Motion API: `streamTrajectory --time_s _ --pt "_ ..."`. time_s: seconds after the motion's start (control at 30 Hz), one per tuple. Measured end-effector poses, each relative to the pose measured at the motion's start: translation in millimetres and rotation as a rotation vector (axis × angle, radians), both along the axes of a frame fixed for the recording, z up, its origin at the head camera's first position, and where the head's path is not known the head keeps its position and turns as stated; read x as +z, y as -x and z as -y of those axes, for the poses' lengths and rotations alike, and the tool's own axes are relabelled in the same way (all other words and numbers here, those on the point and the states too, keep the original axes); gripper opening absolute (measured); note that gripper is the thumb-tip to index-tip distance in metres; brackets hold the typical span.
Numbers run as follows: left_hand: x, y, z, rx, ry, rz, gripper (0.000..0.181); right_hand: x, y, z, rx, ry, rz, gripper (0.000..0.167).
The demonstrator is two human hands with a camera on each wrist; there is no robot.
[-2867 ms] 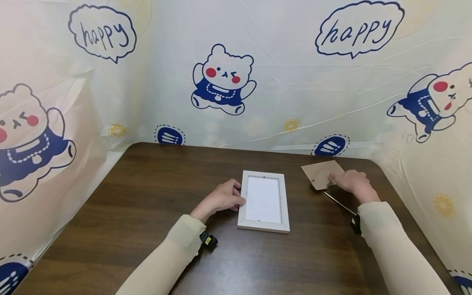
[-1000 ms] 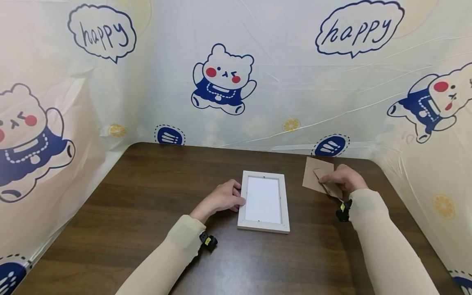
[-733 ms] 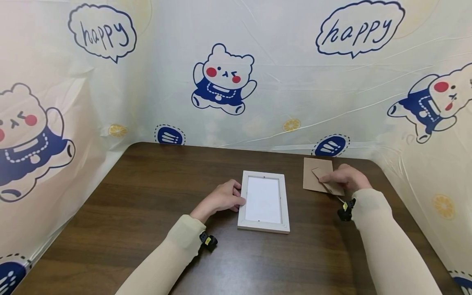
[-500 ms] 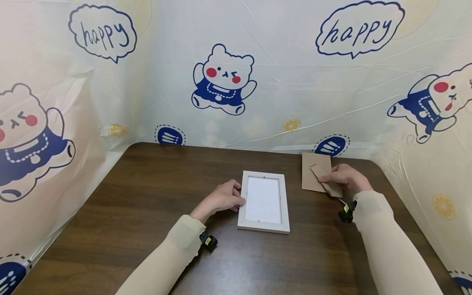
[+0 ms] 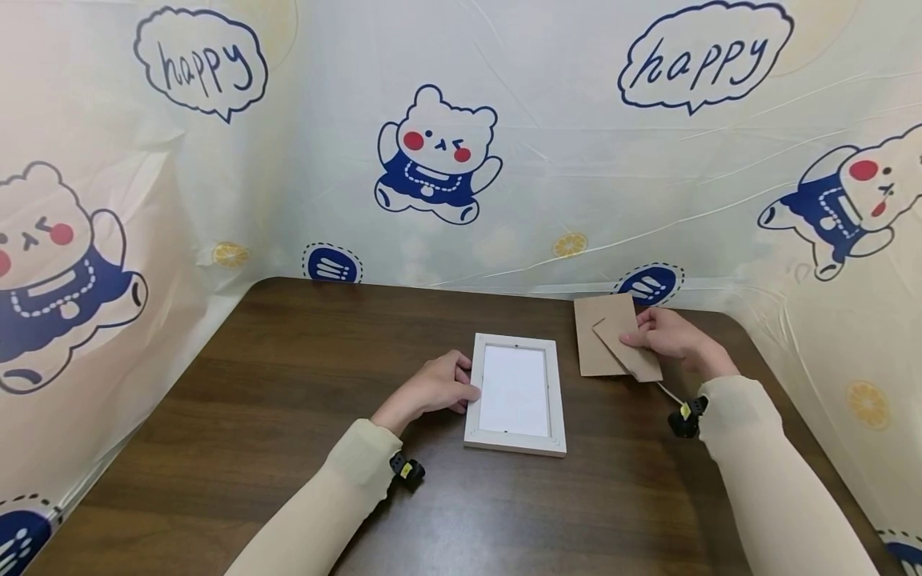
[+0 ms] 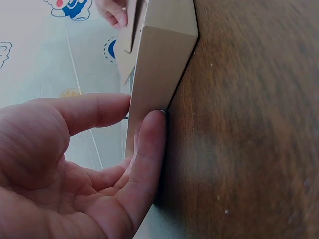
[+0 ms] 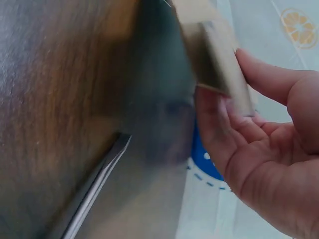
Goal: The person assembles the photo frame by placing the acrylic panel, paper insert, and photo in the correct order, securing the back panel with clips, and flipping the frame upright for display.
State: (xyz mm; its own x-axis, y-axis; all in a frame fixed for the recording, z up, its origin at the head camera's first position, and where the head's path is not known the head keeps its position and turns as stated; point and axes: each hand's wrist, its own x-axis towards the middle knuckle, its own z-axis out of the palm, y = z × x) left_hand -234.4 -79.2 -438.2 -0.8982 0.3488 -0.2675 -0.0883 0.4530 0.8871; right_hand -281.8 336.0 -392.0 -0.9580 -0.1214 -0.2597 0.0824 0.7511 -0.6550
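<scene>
Frame (image 5: 555, 392), one: white, rectangular, thick-sided, lying flat near the middle of the counter (image 5: 288, 384), long sides running away from the wearer at a slight slant. White sheet (image 5: 515, 390), one: within the frame's recess, bordered on all four sides. Dark tabs (image 5: 506, 432), small: at the inner edges of the border; too small for further detail.

Left hand (image 5: 432, 382): at the frame's left edge, in a narrow hold, thumb at the border, one fingertip low against the outer side wall in the left wrist view.

Right hand (image 5: 673, 332): pinching a brown board (image 5: 592, 330) by its right side, thumb in front, other fingers behind. Board position: right of the frame and farther back, apart from it, far edge raised; cannot tell whether touching the counter below. Brown flap (image 5: 625, 352), narrower: aslant across the board's front, under the thumb; manner of attachment unclear.

Metal rod (image 7: 99, 181), one: flat-tipped, close to the counter surface; in the head view, only a short length visible between board and right wrist.

Sleeves (image 5: 317, 488): pair, pale cream. Wrist cameras (image 5: 408, 470): two, black. Backdrop (image 5: 533, 48): pale sheeting, printed with bears, "happy" bubbles and orange slices.
</scene>
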Motion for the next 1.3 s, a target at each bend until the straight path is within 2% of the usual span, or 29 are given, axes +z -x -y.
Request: streamTrajectory --time_s 0.13,0.3,0.5,0.67,0.87,1.0,1.3 --pt "-0.4 0.0 -0.5 0.000 0.000 0.000 0.052 5.7 -2.1 5 0.034 0.015 -0.057 0.053" --pt "-0.2 -0.1 -0.6 0.002 0.006 0.000 0.052 17.8 -8.5 17 0.038 0.045 -0.082 0.055" --pt "0.9 -1.0 -0.2 -0.006 0.010 -0.002 0.053 30.5 -20.4 37 0.043 0.071 -0.082 0.055" --pt "0.3 -0.8 0.6 -0.009 0.006 0.000 0.053 36.3 -31.9 52 0.045 0.092 -0.080 0.062" --pt "-0.9 -0.3 1.2 -0.010 -0.004 0.011 0.054 35.0 -43.4 72 0.031 0.160 -0.058 0.061" --pt "-0.4 -0.4 1.7 -0.014 -0.010 0.013 0.053 31.6 -50.4 86 0.027 0.164 -0.070 0.059" --pt "2.1 -0.8 1.9 -0.007 -0.035 0.022 0.053 16.1 -58.6 113 0.014 0.260 -0.061 0.059"
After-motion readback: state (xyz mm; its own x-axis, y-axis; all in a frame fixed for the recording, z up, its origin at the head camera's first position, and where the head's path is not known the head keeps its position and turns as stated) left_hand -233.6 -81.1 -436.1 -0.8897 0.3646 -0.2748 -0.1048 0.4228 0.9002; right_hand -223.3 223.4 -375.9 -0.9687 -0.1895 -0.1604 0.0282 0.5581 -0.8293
